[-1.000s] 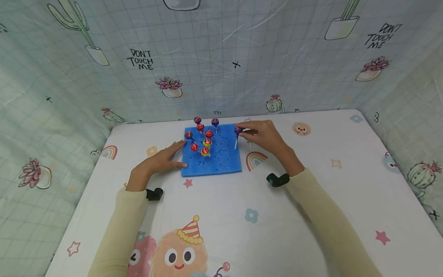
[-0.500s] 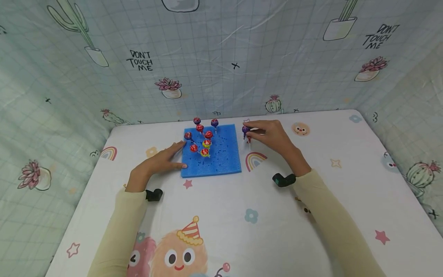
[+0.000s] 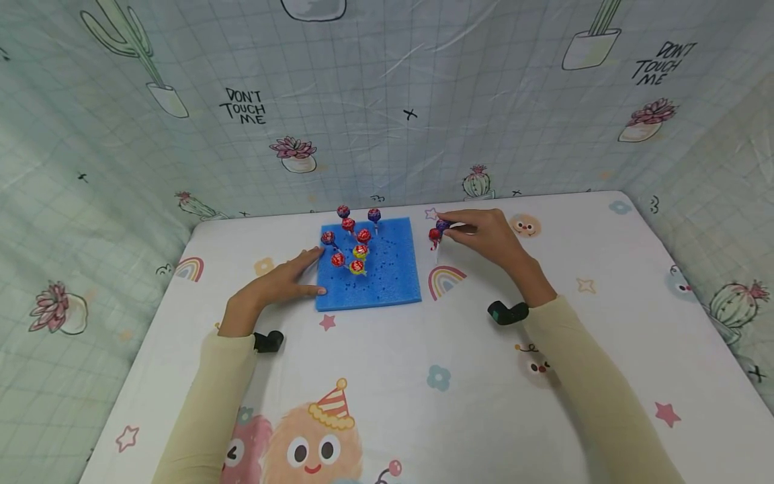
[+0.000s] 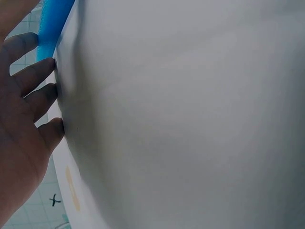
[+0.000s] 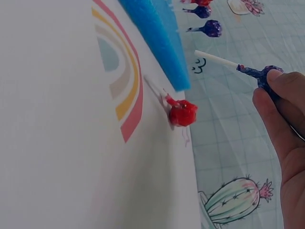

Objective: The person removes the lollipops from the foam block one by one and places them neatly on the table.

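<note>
Right hand [image 3: 486, 232] has a purple-wrapped lollipop on a white stick [image 3: 443, 225] pinched at the candy end between thumb and fingertips [image 5: 281, 86] — fingers curled round the wrapper, stick poking out free toward the blue foam block. The hand hovers just off the right edge of that square blue foam pad dotted with small holes [image 3: 387, 279], above the white cartoon-print cloth covering the counter [image 3: 423, 349]. Right under it, a red-wrapped lollipop [image 3: 434, 234] lies flat on the cloth, just beside the foam's far right corner and next to the printed rainbow [image 3: 445, 280]; in the right wrist view the red one [image 5: 182, 113] is clearly down on the cloth, apart from the held purple one [image 5: 259, 72]. Left hand [image 3: 275, 286] lies flat with fingers straight and relaxed, fingertips touching the foam's left edge, thumb along the near-left side — not curled round anything, just resting against it. The left wrist view shows the same fingers [image 4: 35, 76] spread against the cloth with a sliver of the blue foam [image 4: 53, 24] at the tips. A cluster of lollipops standing in the foam [image 3: 353, 238] fills the back-left part of the pad: mostly red, a couple purple, two with yellow-green wrappers, sticks pushed in, some leaning. Both sleeves are pale yellow [image 3: 580, 376], and each wrist has a small black camera [image 3: 506, 312] strapped on.
</note>
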Available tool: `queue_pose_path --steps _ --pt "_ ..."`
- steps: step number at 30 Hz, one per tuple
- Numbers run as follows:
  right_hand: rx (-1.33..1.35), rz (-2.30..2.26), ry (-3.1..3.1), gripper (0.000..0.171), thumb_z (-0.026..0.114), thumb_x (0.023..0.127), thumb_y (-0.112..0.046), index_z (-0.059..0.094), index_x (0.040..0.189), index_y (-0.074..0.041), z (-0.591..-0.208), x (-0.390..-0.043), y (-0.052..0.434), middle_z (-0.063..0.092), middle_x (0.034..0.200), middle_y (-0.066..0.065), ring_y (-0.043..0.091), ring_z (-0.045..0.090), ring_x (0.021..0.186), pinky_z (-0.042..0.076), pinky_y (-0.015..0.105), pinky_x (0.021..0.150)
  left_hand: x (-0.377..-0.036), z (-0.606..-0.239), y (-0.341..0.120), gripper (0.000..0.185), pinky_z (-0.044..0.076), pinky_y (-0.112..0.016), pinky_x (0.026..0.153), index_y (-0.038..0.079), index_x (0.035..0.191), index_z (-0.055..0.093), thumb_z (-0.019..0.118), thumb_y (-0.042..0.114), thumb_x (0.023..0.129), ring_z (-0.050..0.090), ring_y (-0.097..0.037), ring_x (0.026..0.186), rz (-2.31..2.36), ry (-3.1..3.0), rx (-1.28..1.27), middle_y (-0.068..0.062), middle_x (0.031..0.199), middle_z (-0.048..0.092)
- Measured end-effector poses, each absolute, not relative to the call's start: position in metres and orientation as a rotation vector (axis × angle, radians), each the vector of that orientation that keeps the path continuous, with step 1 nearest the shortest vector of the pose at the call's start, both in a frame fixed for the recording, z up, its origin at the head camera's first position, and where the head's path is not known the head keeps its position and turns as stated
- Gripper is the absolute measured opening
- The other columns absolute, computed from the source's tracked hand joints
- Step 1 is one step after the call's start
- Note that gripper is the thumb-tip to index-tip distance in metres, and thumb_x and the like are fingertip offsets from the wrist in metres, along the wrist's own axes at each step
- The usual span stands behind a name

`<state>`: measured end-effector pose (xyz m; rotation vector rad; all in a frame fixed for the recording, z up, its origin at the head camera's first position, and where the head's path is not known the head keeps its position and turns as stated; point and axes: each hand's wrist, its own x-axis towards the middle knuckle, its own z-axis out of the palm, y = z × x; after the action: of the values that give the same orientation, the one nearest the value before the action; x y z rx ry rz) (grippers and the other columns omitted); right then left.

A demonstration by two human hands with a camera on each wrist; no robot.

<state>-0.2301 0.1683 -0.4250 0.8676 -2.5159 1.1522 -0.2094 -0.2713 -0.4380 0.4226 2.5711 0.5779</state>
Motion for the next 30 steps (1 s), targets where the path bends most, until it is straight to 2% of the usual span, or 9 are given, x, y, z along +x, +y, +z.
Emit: queue_pose_path --steps 7,20,30 --pt "0.830 1.193 -2.559 0.035 0.076 0.090 -0.004 0.072 0.126 -0.005 -0.428 -0.233 0.176 0.074 0.117 0.014 0.029 0.074 0.103 0.060 0.038 0.085 -0.209 -0.438 -0.272 0.103 0.013 -0.068 0.120 0.020 0.165 0.012 0.072 0.055 0.089 0.003 -0.044 0.155 0.585 2.573 0.438 -0.017 0.170 0.008" --pt "0.714 1.210 -2.683 0.035 0.073 0.091 -0.001 0.072 0.127 -0.005 -0.434 -0.239 0.186 0.072 0.122 0.015 0.031 0.069 0.112 0.057 0.044 0.093 -0.210 -0.439 -0.274 0.105 0.014 -0.067 0.120 0.021 0.165 0.012 0.073 0.056 0.088 0.003 -0.042 0.156 0.605 2.571 0.448 -0.016 0.170 0.008" --pt "0.669 1.230 -2.698 0.037 0.073 0.092 -0.004 0.070 0.129 -0.006 -0.436 -0.239 0.189 0.071 0.123 0.014 0.030 0.068 0.114 0.057 0.044 0.094 -0.210 -0.438 -0.274 0.105 0.014 -0.067 0.120 0.022 0.165 0.012 0.073 0.058 0.087 0.003 -0.043 0.155 0.611 2.557 0.436 -0.017 0.170 0.007"
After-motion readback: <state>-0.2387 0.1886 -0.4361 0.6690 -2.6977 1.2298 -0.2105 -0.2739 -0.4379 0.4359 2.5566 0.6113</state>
